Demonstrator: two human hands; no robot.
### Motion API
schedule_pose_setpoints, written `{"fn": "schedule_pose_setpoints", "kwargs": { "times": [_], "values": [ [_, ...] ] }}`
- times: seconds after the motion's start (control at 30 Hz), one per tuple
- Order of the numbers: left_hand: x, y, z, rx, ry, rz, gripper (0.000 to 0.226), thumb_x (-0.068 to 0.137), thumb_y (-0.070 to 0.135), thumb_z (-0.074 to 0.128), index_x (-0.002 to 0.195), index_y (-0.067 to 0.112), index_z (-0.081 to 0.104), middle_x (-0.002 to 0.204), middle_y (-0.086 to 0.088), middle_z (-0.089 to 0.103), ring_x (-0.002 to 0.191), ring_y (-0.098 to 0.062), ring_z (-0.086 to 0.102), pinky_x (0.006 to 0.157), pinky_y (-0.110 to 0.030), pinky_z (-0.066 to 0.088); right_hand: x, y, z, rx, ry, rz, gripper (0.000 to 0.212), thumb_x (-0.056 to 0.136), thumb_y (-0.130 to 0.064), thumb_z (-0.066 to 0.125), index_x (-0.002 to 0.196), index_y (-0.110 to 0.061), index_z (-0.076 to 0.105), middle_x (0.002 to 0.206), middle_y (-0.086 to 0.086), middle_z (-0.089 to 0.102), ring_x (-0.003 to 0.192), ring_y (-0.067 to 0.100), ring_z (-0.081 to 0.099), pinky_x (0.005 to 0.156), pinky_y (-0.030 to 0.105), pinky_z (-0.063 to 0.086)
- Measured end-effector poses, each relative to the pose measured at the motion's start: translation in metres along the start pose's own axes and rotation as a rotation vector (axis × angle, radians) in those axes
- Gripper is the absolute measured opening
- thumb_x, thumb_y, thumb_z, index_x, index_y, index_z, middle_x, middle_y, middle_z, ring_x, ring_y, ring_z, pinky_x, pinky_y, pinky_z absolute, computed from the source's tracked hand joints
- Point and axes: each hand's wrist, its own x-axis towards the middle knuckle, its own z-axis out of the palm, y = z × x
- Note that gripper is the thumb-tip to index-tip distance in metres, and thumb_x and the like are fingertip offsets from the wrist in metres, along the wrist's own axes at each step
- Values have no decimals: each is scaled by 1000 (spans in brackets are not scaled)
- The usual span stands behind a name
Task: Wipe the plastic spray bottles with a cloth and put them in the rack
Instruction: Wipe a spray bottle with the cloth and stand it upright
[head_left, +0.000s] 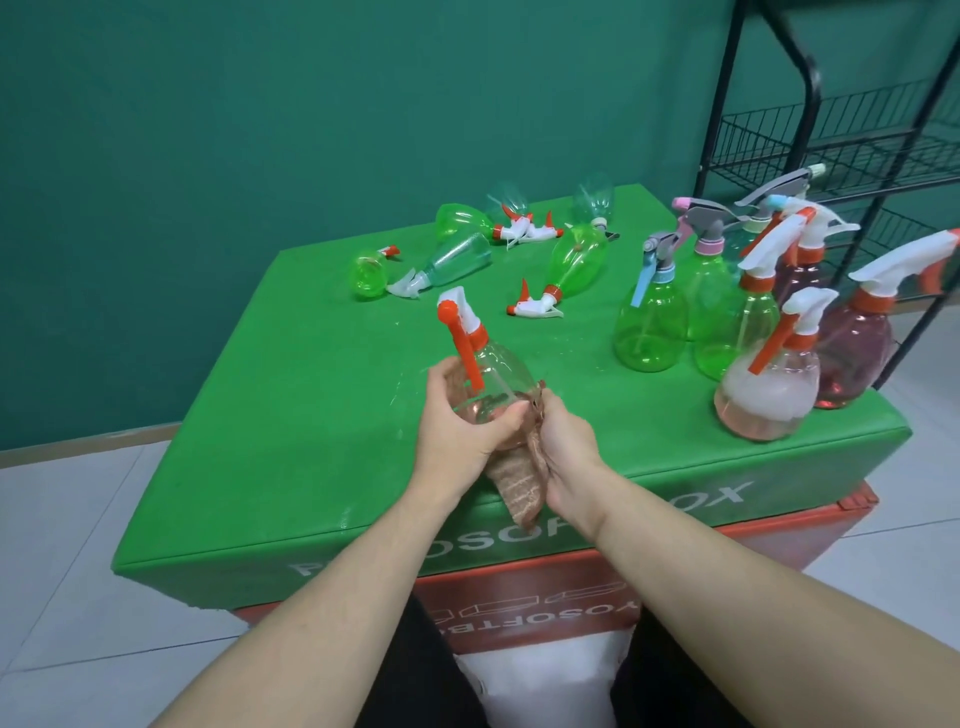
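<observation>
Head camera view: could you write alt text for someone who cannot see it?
A person's left hand holds a clear plastic spray bottle with an orange trigger while the right hand presses a brownish cloth against it, above a green padded box. More spray bottles lie and stand behind, beside a black wire rack.

One head-worn view looks forward and steeply down from above the person's forearms; the green box (322, 415) sits near and centre; a black wire rack (810, 135) stands far right, against the green wall (208, 104).

left hand (457, 431) holds a clear spray bottle (496, 379) (orange trigger) against the right hand (563, 447)'s cloth (519, 486).
</observation>
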Motion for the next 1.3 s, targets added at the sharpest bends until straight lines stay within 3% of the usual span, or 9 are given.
{"fn": "schedule_pose_setpoints", "kwargs": {
  "times": [0.2, 0.3, 0.4, 0.53, 0.67, 0.83, 1.03, 1.17, 1.3],
  "values": [
    [5, 12, 26, 28, 9, -67, 78, 72, 29, 92, 134, 23, 45, 128, 6, 62, 114, -9, 62, 106, -36, 48, 1, -21, -40, -86, -15, -59, 42, 103, -44, 52, 110, -7, 69, 91, 14, 78, 82, 31, 76, 82, 48, 62],
    [9, 15, 41, 52, 3, -86, 76, 72, 30, 91, 132, 26, 44, 128, 8, 60, 112, -8, 61, 107, -37, 47, -5, -35, -67, -96, -60, -54, 50, 94, -53, 63, 115, -8, 66, 94, 16, 77, 80, 31, 75, 80, 48, 62],
    [9, 16, 59, 117, -47, -95, 80, 71, 36, 91, 134, 25, 44, 136, 3, 54, 116, -13, 60, 108, -38, 46, -11, -46, -97, -127, -32, -114, 51, 87, -34, 78, 122, -2, 59, 92, 17, 75, 71, 28, 74, 62, 36, 60],
    [4, 23, 92, 147, -142, -107, 84, 71, 35, 91, 139, 25, 43, 138, 5, 54, 122, -14, 55, 107, -33, 42, -20, -56, -131, -175, 36, -180, 17, 91, -1, 65, 106, 0, 56, 81, 18, 69, 63, 26, 70, 60, 37, 61],
    [0, 33, 126, 186, -219, -90, 86, 70, 34, 92, 142, 24, 46, 137, 4, 58, 115, -13, 59, 106, -36, 47, -22, -63, -156, -89, 85, -185, 23, 93, 2, 62, 115, 0, 53, 95, 22, 70, 69, 27, 73, 60, 37, 61],
    [2, 45, 161, 233, -247, -76, 87, 72, 30, 91, 146, 21, 46, 144, 4, 54, 121, -15, 56, 107, -34, 45, -22, -71, -178, -43, 104, -177, 21, 94, 5, 53, 113, 1, 61, 82, 16, 72, 63, 22, 72, 57, 33, 60],
    [2, 48, 184, 270, -238, -64, 92, 73, 32, 89, 150, 18, 41, 150, -2, 46, 131, -17, 48, 108, -28, 37, -22, -71, -194, -9, 39, -111, 16, 96, -1, 53, 108, -3, 65, 79, 14, 73, 65, 23, 72, 61, 35, 61],
    [1, 53, 186, 313, -262, -69, 102, 75, 37, 88, 157, 18, 31, 157, -3, 33, 144, -20, 36, 120, -38, 30, -20, -64, -196, -2, 26, -66, 17, 94, -7, 54, 108, -5, 64, 86, 17, 73, 78, 30, 70, 94, 53, 56],
    [-4, 51, 172, 334, -284, -71, 103, 76, 41, 87, 158, 20, 27, 160, -4, 26, 145, -22, 34, 122, -41, 29, -27, -58, -187, -15, 10, -23, 22, 93, -10, 57, 112, 0, 64, 96, 21, 71, 88, 34, 69, 99, 60, 52]
  ]
}}
